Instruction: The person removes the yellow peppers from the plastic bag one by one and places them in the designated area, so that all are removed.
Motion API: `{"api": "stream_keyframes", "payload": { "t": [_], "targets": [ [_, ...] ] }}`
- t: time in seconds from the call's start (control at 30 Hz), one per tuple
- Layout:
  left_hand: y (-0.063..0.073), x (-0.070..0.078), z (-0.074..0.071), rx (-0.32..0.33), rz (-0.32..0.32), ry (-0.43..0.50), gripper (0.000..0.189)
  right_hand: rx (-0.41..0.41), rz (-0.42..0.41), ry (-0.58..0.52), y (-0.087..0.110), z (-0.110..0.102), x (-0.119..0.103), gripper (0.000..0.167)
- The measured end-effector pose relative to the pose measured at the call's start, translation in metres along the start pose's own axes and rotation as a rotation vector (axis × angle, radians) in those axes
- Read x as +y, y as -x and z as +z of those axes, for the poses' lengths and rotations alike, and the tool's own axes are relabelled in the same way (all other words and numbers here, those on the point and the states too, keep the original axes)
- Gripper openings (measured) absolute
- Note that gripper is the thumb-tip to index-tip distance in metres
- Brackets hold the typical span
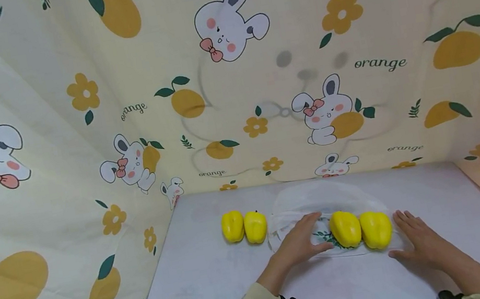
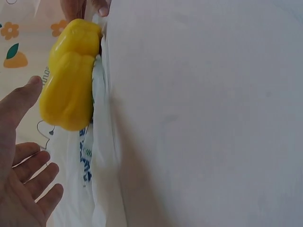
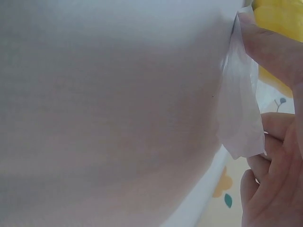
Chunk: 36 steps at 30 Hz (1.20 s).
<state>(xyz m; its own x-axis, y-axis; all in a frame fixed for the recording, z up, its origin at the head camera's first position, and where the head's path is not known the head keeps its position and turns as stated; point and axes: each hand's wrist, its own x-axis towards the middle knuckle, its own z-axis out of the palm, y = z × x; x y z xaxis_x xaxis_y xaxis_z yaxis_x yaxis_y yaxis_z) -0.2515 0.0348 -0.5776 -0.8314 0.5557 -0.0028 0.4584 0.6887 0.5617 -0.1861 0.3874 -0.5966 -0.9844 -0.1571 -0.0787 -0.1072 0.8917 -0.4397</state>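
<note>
Two yellow bell peppers, a left one (image 1: 345, 229) and a right one (image 1: 376, 230), sit side by side on a flat white plastic bag (image 1: 319, 194) with green print. My left hand (image 1: 296, 243) is spread over the bag's left part, its thumb and fingers apart and nothing between them. In the left wrist view, a gap shows between that hand and the nearer pepper (image 2: 68, 97). At the bag's right end is my right hand (image 1: 422, 240), fingers extended beside the right pepper. The right wrist view shows its thumb against the bag's end (image 3: 241, 109).
Two more yellow bell peppers, one (image 1: 233, 226) and its neighbour (image 1: 255, 227), stand left of the bag on the white table (image 1: 196, 284). A printed curtain (image 1: 229, 87) hangs along the table's back and sides.
</note>
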Motion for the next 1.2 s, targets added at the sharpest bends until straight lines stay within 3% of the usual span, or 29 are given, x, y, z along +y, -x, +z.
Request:
{"api": "stream_keyframes", "payload": {
  "t": [0.57, 1.2],
  "targets": [
    [-0.02, 0.026, 0.021, 0.043, 0.023, -0.06, 0.089, 0.0, 0.018, -0.016, 0.001, 0.001, 0.0, 0.126],
    [-0.027, 0.04, 0.03, 0.101, -0.003, -0.142, 0.095, -0.009, 0.036, 0.002, -0.001, -0.001, -0.003, 0.126]
  ]
}}
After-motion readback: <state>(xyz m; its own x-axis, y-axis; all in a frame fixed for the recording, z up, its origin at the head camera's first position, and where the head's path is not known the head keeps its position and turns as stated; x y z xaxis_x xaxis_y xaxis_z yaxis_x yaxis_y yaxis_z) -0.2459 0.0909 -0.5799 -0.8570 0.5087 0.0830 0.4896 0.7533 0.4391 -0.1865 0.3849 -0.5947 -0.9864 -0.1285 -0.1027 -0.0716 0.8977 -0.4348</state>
